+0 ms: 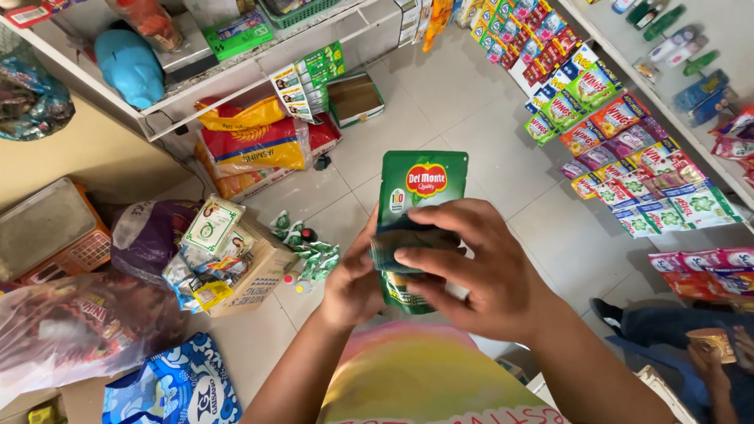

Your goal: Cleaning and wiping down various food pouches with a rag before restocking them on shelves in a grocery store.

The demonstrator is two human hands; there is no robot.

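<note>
Small shop interior, pale tiled floor (471, 133), seen from above; goods on shelves and on the floor all round.

Left hand (353, 283): closed on the left edge of a green pouch (420, 184), fingers behind it, thumb side toward the camera.

Right hand (471, 271): laid across the front of the same pouch, fingers (428, 255) curled over its middle, gripping; a second dark green pack appears to sit under these fingers, though whether it is a separate item cannot be told.

Green pouch: flat, upright, top edge pointing away from the person, red and yellow emblem near its top; held in the air above the floor, centre of view, in front of the person's pink-and-yellow shirt (424, 369).

Left of the hands: open cardboard box (255, 275) on the floor, filled with small sachets; green sachets (306, 247) scattered just beside it. Purple sack (145, 232) near the box. Blue printed bag (169, 389) at lower left.

Further left: orange weighing scale (55, 232); stacked rice sacks (251, 145) under a white shelf (236, 71); blue piggy bank (129, 67) on that shelf.

Right: hanging strips of coloured sachets (628, 157) along a white rack.

Lower right corner: another person's hand (711, 349) and dark shoe (609, 314), well apart from the pouch.
</note>
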